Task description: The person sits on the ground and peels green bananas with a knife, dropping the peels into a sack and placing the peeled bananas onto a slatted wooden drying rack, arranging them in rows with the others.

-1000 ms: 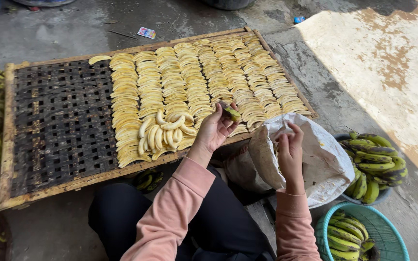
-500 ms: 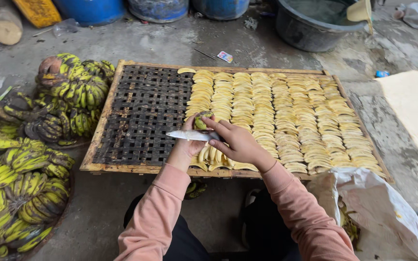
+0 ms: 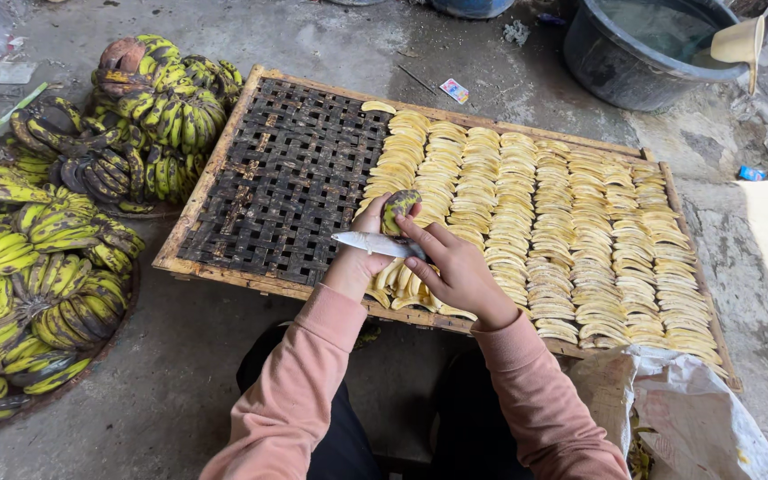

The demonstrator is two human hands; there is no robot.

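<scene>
From my head camera, looking down: my left hand (image 3: 357,265) is curled shut around a small green-yellow banana (image 3: 399,210), holding it upright just above the near edge of the woven drying rack (image 3: 268,191), so that whatever comes off it lands by the rows. My right hand (image 3: 455,267) is closed narrow on the handle of a knife (image 3: 373,244); its pale blade lies flat and points left, across my left hand and against the lower part of the banana. My right fingers (image 3: 420,233) reach up to touch the fruit and steady it.

Peeled banana slices (image 3: 544,222) cover the right half of the rack in close overlapping rows, laid flat; the dark left half is bare. Unpeeled banana bunches (image 3: 55,231) sit heaped on the concrete floor to my left, within reach. A white sack (image 3: 695,418) lies by my right knee, and a dark tub (image 3: 642,44) stands beyond the rack.
</scene>
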